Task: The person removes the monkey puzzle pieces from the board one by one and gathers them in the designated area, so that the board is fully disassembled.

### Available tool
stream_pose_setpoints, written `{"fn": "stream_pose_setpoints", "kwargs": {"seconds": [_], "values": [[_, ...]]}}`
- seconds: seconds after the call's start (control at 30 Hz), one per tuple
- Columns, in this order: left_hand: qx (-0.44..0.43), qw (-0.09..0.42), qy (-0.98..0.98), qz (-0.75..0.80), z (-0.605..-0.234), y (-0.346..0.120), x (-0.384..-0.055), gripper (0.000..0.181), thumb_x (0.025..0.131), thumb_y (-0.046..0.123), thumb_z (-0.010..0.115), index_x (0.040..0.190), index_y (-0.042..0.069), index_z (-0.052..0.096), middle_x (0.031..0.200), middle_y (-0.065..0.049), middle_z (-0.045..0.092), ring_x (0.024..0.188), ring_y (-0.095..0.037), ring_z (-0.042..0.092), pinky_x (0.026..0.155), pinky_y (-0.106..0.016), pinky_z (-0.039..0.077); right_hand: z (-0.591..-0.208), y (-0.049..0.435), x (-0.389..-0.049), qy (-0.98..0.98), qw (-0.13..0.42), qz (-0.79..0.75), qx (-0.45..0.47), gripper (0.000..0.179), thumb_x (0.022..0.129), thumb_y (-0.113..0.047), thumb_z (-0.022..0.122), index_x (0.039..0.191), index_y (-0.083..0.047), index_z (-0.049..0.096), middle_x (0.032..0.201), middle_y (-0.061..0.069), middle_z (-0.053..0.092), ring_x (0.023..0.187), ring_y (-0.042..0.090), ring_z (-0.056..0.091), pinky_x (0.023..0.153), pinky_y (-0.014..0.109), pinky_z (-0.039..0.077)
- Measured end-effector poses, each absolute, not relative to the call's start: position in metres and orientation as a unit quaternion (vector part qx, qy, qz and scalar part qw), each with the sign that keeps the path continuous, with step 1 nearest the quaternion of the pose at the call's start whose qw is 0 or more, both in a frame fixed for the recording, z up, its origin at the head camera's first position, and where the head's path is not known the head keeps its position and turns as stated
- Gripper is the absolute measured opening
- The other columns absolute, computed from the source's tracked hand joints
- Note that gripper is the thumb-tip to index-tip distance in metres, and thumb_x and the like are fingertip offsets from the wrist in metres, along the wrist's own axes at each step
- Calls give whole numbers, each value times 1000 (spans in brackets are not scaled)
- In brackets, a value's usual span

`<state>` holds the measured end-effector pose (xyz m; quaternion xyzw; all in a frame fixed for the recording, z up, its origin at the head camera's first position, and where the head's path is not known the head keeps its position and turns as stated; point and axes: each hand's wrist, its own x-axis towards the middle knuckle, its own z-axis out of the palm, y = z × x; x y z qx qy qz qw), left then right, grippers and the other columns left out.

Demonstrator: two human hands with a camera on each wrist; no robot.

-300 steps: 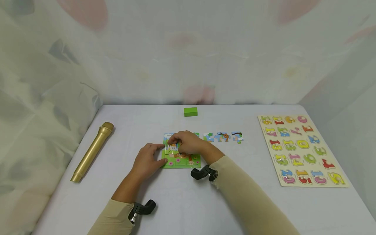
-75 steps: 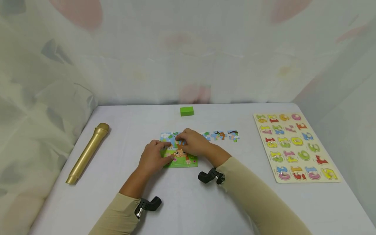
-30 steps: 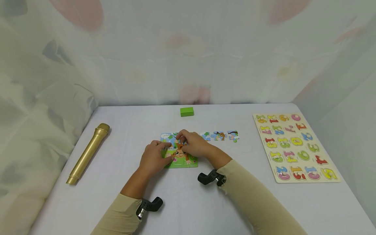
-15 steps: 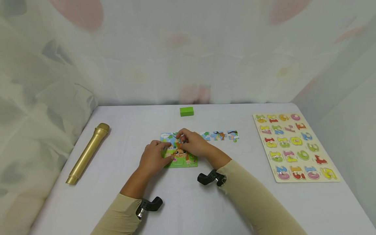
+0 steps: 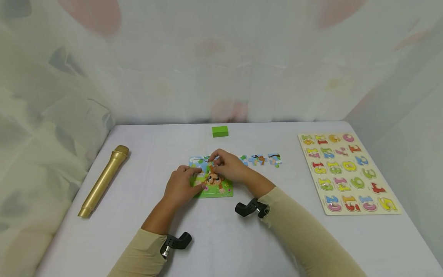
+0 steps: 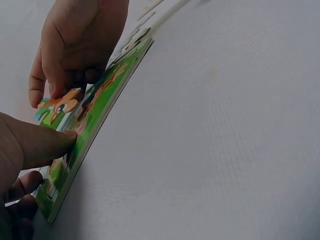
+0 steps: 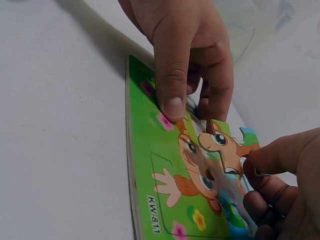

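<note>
We see the right hand point(image 5: 231, 168), shifted slightly rightward, pinching a tilted, unseated piece point(image 7: 225, 148); the left hand point(image 5: 180, 186), spread, presses the board point(image 7: 142, 125).

We look across a white tabletop point(image 5: 166, 144) with a rounded far right corner; behind it we see a pale fabric backdrop point(image 5: 256, 69) with soft-edged pink blotches; on our left we have a creased drape point(image 5: 41, 127) patterned with grey leaf-like shapes, on our right a plainer drape point(image 5: 408, 119); the light is muted, its shadows soft
</note>
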<state>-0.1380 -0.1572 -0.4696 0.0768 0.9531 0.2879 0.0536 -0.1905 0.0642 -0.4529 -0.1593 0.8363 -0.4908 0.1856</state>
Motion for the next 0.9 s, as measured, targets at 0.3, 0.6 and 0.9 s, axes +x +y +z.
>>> {"fn": "stream_pose_setpoints", "kwargs": {"seconds": [0.3,0.6,0.9], "values": [[78,53,952,292,-472,-156,-139,57,90,32,87,140,11,71,137,-21,58,122,-43,56,99,-59,47,-447,72,-189,824,192,-514,-142,28,103,-7,67,130,-13,62,101,5,65,87,20,59,79,33,48],[82,56,953,288,-474,-157,-138,57,91,34,86,141,11,70,137,-21,58,123,-43,55,100,-60,46,-446,81,-187,816,197,-525,-137,31,104,-7,68,134,-10,61,101,5,65,83,20,57,72,32,46],[83,56,952,289,-476,-160,-139,59,91,37,85,142,12,69,141,-22,56,125,-45,54,102,-61,45,-446,93,-185,823,194,-515,-138,28,102,-6,67,129,-14,63,103,6,66,86,20,58,78,34,47]]}}
